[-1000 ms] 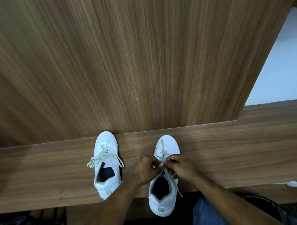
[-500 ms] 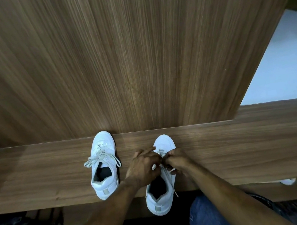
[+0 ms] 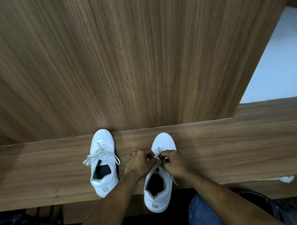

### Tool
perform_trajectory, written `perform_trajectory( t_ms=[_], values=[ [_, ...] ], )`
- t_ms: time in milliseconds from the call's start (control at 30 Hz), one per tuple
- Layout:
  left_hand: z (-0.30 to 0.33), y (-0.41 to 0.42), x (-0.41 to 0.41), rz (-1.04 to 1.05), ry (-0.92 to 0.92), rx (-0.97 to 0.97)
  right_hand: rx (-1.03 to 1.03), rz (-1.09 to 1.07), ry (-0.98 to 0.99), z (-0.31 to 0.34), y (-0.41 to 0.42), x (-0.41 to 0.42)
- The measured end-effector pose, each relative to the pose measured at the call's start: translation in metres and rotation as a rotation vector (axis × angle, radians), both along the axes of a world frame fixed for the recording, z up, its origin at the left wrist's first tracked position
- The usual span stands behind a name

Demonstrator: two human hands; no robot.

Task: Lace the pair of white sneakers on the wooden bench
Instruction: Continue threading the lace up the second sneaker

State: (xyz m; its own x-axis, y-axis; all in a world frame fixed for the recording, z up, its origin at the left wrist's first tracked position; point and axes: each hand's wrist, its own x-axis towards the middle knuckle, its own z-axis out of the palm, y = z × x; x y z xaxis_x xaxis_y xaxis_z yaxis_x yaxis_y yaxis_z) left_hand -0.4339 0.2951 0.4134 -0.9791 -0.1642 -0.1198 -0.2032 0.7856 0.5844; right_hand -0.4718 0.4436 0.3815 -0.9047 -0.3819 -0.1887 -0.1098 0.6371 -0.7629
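Note:
Two white sneakers stand on the wooden bench (image 3: 243, 147), toes toward the wall. The left sneaker (image 3: 103, 161) is laced, its loose lace ends spread over both sides. The right sneaker (image 3: 160, 182) hangs with its heel past the bench's front edge. Over its tongue my left hand (image 3: 141, 163) and my right hand (image 3: 173, 161) meet, each pinching the grey-white lace (image 3: 158, 157) between fingertips. One lace end trails down the shoe's right side. My fingers hide the upper eyelets.
A tall wood-grain panel (image 3: 136, 57) rises right behind the bench. A pale floor (image 3: 279, 66) shows at the right. My blue-jeans knee (image 3: 201, 216) is below the bench edge, and a small white object (image 3: 286, 179) lies under the bench at right.
My left hand has closed from a spread grip over the shoe to a fingertip pinch on the lace. Both hands stay over the right sneaker's tongue. The view has shifted slightly.

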Motion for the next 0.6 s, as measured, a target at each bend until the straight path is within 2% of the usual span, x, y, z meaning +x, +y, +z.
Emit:
perform_trajectory(
  t_ms=[100, 200, 300, 433, 600],
  values=[
    [-0.004, -0.001, 0.004, 0.023, 0.034, -0.065, -0.236, -0.079, -0.304, 0.002, -0.002, -0.001],
    [-0.008, 0.004, 0.008, 0.101, 0.066, 0.028, -0.328, -0.085, -0.462, 0.005, 0.0, -0.005],
    [-0.009, 0.01, 0.011, 0.117, 0.119, -0.015, -0.347, -0.099, -0.52, 0.007, 0.001, -0.008],
    [-0.012, 0.008, 0.017, -0.049, 0.117, -0.068, -0.354, -0.145, -0.55, 0.003, 0.001, -0.011],
    [0.005, 0.002, 0.011, -0.158, 0.111, -0.3, -0.344, -0.153, -0.556, 0.006, 0.001, -0.009]
  ],
)
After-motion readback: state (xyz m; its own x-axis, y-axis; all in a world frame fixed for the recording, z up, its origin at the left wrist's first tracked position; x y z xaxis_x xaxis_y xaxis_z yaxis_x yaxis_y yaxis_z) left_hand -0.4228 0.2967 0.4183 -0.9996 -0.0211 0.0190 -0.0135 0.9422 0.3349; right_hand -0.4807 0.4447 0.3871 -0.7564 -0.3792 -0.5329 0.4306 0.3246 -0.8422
